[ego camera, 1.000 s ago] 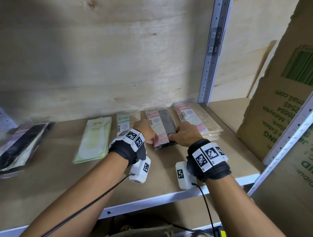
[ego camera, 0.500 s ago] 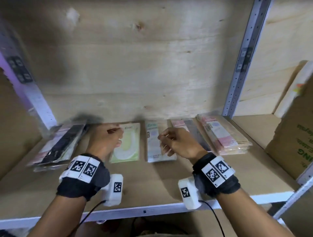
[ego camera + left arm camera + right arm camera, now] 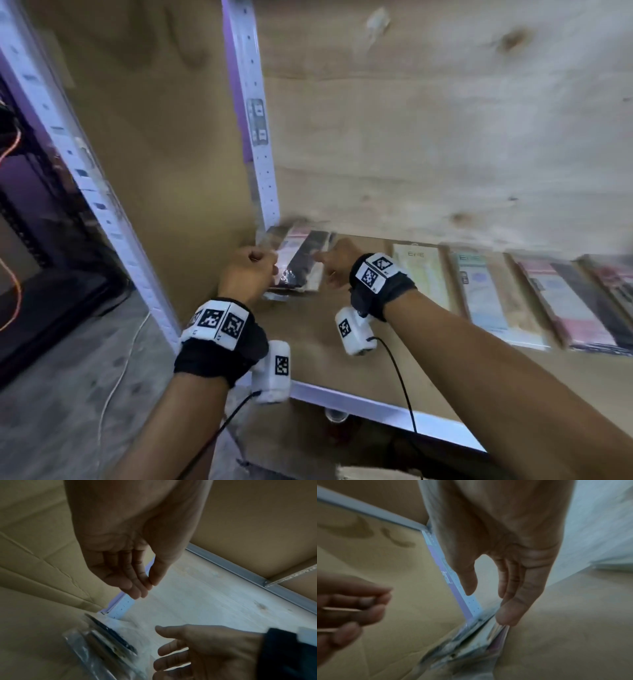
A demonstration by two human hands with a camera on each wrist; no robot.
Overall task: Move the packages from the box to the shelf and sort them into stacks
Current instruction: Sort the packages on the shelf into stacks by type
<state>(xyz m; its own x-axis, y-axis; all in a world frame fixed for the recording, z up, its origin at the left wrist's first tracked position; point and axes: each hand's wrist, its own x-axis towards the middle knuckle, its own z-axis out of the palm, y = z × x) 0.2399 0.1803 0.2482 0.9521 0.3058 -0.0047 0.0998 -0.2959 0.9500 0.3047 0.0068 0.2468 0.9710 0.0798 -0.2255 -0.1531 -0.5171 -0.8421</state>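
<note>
Just in front of the foot of the post [image 3: 255, 137], on the shelf [image 3: 325, 353]: the left hand [image 3: 250, 270], knuckles up, fingers drawn together with the thumb meeting their tips in the left wrist view, nothing between them. Sits at the left edge of the stack [image 3: 298, 265]; cannot tell whether skin meets film there. Next, right of that hand and reaching back to the post's foot, the stack itself: clear-wrapped packs, dark with a pale strip, long axis running front to back, far end close under the post, near end toward the shelf front. Flanked on both long sides, so the coming move probably calls for squeezing or squaring from the two edges inward. Right of the stack, farther from the post, the right hand [image 3: 337, 263]: fingers straight and apart from the thumb, holding nothing, one fingertip laid against the stack's right edge in the right wrist view, so likely the nearer of the two. Farther right from the post, well apart from the hands, three more lots lying parallel, front to back: a green pack [image 3: 423, 274] with a heading that reads roughly "EME", a blue pack [image 3: 486, 298] with a similar blurred heading, then a pink pack [image 3: 575, 311], print too smeared to read.
</note>
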